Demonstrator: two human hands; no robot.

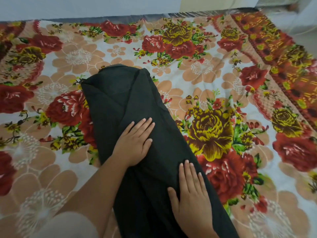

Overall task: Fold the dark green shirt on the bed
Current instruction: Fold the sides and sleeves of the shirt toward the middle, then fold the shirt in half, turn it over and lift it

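Note:
The dark green shirt (127,100) lies on the bed as a long narrow strip, its sides folded in, running from the middle of the bed down to the near edge. My left hand (135,141) rests flat on the shirt's middle, fingers together and pointing up and to the right. My right hand (192,196) lies flat on the shirt's lower right part, fingers spread slightly and pointing away from me. Neither hand grips the cloth.
The bed (214,86) is covered with a flowered sheet in red, yellow and peach that spreads on all sides of the shirt. A pale wall (85,6) runs behind the far edge. The bed's right edge (291,40) drops to a light floor.

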